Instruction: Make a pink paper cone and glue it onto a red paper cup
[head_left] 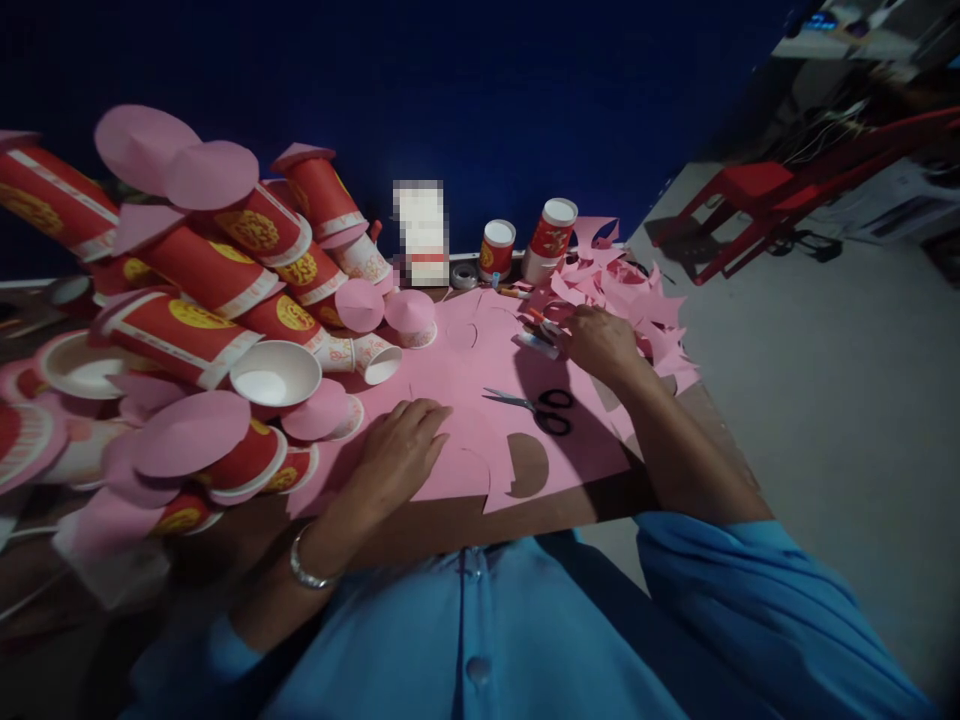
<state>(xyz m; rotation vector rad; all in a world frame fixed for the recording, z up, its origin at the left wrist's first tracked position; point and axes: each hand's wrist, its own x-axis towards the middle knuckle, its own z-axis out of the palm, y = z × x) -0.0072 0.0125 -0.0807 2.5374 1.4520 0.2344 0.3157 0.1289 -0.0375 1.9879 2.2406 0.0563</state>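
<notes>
My left hand (401, 450) lies on a large pink paper sheet (457, 375), its fingers stretched out and nothing in it. Near the sheet's right side, my right hand (604, 342) has its fingers curled down beside a slim white stick with an orange end (545, 321). Whether they grip it is hidden. A small white packet-like item (537, 345) lies just under those fingers. Between my hands rests a pair of scissors (536, 407) with black handles, blades slightly apart. Curved cuts and a half-round hole mark the sheet.
Red and white paper cups (191, 265) with pink paper cones are heaped on the left. Pink paper scraps (622, 290) pile up at the back right. Two cups (551, 230) and a tape roll (464, 274) stand along the back. A red chair (750, 200) is off right.
</notes>
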